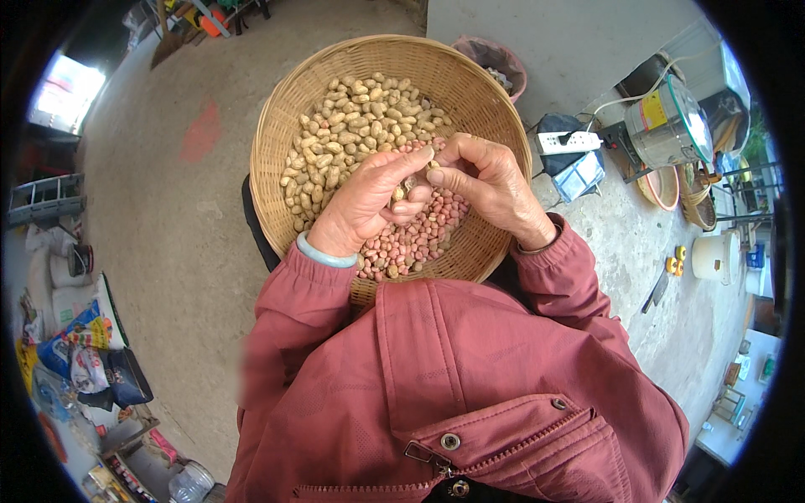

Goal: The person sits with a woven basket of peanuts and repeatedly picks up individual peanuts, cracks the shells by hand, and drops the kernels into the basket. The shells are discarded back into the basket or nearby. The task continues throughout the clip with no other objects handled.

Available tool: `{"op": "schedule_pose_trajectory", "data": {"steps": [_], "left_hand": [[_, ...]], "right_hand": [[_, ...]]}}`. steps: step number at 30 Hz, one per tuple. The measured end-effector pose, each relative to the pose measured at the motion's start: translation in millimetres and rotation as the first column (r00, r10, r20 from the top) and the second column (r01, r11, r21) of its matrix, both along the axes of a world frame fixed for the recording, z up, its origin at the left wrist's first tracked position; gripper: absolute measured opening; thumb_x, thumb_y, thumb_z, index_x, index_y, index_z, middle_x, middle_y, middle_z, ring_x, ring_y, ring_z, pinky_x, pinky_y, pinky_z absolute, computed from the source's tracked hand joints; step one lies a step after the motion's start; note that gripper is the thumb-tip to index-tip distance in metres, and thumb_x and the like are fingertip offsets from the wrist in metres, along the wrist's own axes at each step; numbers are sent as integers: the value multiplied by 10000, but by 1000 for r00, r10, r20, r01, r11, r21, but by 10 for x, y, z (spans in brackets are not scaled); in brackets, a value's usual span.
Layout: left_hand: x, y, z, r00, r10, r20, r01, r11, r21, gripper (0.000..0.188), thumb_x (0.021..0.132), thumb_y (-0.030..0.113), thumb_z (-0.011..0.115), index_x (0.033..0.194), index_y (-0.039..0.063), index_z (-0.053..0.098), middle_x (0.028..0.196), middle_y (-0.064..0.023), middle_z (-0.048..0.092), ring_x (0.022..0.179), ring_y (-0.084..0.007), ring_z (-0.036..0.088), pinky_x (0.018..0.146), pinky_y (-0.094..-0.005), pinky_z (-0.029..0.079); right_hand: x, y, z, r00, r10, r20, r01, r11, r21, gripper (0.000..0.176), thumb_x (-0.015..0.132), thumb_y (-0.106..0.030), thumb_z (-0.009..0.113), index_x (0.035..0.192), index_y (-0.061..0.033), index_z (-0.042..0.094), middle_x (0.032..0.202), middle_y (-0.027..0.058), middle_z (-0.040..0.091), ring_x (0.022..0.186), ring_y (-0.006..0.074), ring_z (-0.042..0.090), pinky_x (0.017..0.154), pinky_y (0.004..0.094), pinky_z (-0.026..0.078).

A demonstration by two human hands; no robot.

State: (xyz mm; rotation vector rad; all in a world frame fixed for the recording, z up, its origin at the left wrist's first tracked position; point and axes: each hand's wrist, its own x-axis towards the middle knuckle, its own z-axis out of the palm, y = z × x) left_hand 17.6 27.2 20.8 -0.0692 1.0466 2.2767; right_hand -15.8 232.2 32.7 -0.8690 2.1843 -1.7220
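Observation:
A round woven bamboo basket (465, 82) sits before me, just past the front of my red jacket. Unshelled peanuts (365, 119) fill its far and left part. Nearer to me lie shelled peanut kernels (421, 236) with pinkish skins. My left hand (371, 195), with a pale bangle (327, 251) at the wrist, curls around pieces of peanut shell (402, 188) above the kernels. The thumb and forefinger of my right hand (487, 179) pinch a small peanut piece (433, 166) beside the left thumb tip. Fingers partly hide what lies in the left palm.
A pink lined bin (494, 63) stands behind the basket. To the right are a power strip (569, 143), a glass-lidded drum-shaped appliance (670, 122), a white bucket (714, 258) and a knife (656, 292) on the floor. Sacks and bags (88, 339) are piled at the left.

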Motion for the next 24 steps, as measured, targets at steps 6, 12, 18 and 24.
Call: {"op": "schedule_pose_trajectory", "data": {"steps": [6,12,18,24], "left_hand": [[3,2,16,1000,-8,19,6,995,97,259,1066,287,497,1024,44,575,718,15,490,533,-26,399,425,-148,296],[9,9,-6,1000,23,-6,-22,995,94,253,1064,277,503,1031,38,579,725,12,494,534,-31,399,426,-156,293],[-21,-20,-26,989,149,3,-148,985,-86,269,1055,263,521,1010,14,613,707,21,487,518,-33,390,417,-168,275],[-38,-38,-47,994,106,8,-106,994,-2,279,1053,250,524,1028,-10,623,689,21,473,512,-37,392,412,-172,271]], "right_hand": [[4,-54,-70,982,8,187,30,980,-197,113,956,-135,691,918,-38,650,791,-63,595,701,34,490,608,220,410],[-49,10,-85,847,89,524,132,920,-369,138,943,-165,705,940,-29,686,752,-21,632,654,64,538,584,241,442],[-222,75,-74,961,-258,-101,273,945,181,232,872,-202,744,850,20,684,652,46,619,588,110,541,556,288,454],[-287,183,14,974,-223,-41,226,948,224,209,916,-189,709,890,15,672,721,-14,611,668,54,510,594,238,428]]}}
